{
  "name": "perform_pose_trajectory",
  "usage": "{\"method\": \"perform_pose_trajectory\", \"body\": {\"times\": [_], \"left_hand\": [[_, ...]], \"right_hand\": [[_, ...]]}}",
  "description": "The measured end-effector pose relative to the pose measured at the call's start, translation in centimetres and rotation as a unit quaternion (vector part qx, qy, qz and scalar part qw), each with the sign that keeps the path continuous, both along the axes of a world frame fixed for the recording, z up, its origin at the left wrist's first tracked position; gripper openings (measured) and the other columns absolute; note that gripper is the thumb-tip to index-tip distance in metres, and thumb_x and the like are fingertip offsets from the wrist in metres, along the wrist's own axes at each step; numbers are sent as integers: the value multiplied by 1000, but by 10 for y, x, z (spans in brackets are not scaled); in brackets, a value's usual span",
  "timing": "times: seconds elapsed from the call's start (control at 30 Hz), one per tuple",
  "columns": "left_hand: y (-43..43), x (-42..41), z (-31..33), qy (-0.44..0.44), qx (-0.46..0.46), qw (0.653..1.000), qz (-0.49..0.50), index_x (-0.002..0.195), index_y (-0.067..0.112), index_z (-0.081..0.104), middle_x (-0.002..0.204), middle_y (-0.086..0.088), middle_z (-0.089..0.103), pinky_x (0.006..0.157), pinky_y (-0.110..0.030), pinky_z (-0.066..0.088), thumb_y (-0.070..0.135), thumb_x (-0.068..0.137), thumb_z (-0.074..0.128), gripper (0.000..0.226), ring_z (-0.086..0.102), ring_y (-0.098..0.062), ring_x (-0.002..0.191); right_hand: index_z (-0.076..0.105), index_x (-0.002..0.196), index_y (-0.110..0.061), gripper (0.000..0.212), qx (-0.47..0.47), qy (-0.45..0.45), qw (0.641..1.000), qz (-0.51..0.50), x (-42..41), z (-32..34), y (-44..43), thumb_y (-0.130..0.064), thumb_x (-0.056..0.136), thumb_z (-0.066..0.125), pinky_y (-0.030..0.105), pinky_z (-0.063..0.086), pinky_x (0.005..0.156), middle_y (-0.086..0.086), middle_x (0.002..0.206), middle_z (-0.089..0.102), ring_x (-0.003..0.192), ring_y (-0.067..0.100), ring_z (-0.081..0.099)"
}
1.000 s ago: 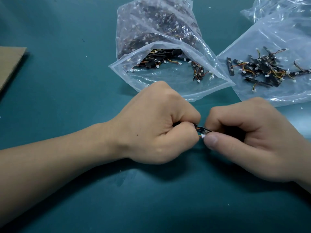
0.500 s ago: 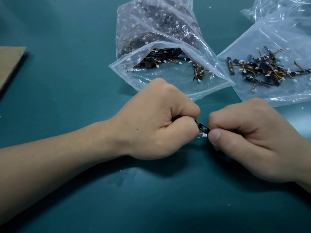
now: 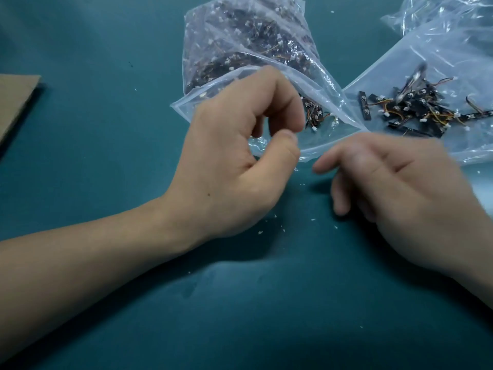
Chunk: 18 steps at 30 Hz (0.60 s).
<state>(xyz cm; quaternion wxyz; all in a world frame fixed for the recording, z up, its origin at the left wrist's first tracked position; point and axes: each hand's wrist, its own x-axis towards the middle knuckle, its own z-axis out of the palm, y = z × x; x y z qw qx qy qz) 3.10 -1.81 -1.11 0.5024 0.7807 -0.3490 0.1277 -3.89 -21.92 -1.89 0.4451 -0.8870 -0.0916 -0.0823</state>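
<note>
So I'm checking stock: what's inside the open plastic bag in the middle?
Through the clear bag show many small black parts with thin wires and white plugs, some near its mouth. The left hand covers much of the mouth, so what lies there is hidden.

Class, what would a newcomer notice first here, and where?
Two bare hands low in the middle: the left hand, loosely curled, before the mouth of a clear bag stuffed with wired parts; the right hand, blurred, beside it. At the right, a pile of black parts with orange wires lies on or in a second bag.
</note>
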Motion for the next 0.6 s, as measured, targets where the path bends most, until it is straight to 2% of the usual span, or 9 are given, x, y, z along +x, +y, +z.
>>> {"method": "perform_pose_trajectory", "body": {"times": [0.07, 0.1, 0.17, 0.23, 0.27, 0.33, 0.43, 0.6], "left_hand": [[-1, -2, 0, -26, 73, 997, 26, 89, 16, 62, 91, 17, 59, 89, -29, 37, 10, 82, 57, 10, 55, -11, 91], [-2, -3, 0, -21, 109, 993, 37, 92, 21, 64, 100, 16, 63, 98, -32, 33, 16, 83, 56, 13, 56, -11, 103], [-3, -2, -1, 0, 206, 977, 55, 107, 29, 67, 128, 14, 62, 109, -33, 21, 29, 84, 52, 27, 49, -11, 130], [-4, -2, -2, 11, 320, 946, 56, 134, 34, 58, 158, 5, 44, 118, -37, 10, 42, 87, 44, 50, 28, -15, 151], [-4, -2, -2, 11, 355, 934, 48, 146, 36, 49, 166, 2, 32, 121, -40, 5, 46, 88, 39, 59, 17, -18, 156], [-3, -3, -3, 4, 387, 922, 29, 155, 41, 35, 170, 0, 23, 125, -49, 2, 48, 91, 30, 65, 10, -20, 159], [-3, -2, -3, -13, 428, 904, 16, 156, 44, 31, 170, 1, 23, 123, -56, 1, 49, 92, 18, 65, 15, -22, 158], [-2, -2, -7, -33, 451, 892, 22, 157, 37, 32, 170, 5, 24, 122, -45, 13, 49, 95, 26, 64, 20, -18, 156]], "right_hand": [[71, 96, -31, 28, -170, -21, 984, 39, -4, 0, 4, -42, 103, 47, 36, 52, 66, -18, 77, 68, 71, 6, 65], [71, 97, -32, 24, -208, -27, 977, 47, -5, 0, 6, -42, 101, 49, 41, 52, 68, -20, 80, 68, 76, 7, 65], [71, 96, -32, 18, -202, -22, 978, 51, -4, 2, 6, -40, 99, 55, 42, 51, 67, -21, 80, 67, 76, 6, 63], [72, 93, -31, 17, -179, -16, 982, 50, -3, 4, 5, -38, 97, 58, 42, 50, 65, -21, 75, 65, 71, 3, 60], [72, 92, -31, 16, -176, -18, 983, 54, -4, 4, 4, -38, 97, 58, 41, 49, 64, -22, 73, 63, 70, 2, 58], [70, 90, -31, 16, -183, -16, 981, 62, -4, 4, 5, -38, 96, 58, 39, 48, 62, -24, 72, 60, 69, 0, 56], [69, 89, -32, 15, -188, -14, 980, 57, -4, 4, 6, -39, 96, 58, 37, 46, 61, -25, 70, 57, 68, -2, 55], [69, 88, -33, 15, -186, -11, 981, 60, -4, 7, 7, -40, 96, 57, 36, 46, 60, -25, 70, 57, 68, -2, 55]]}}
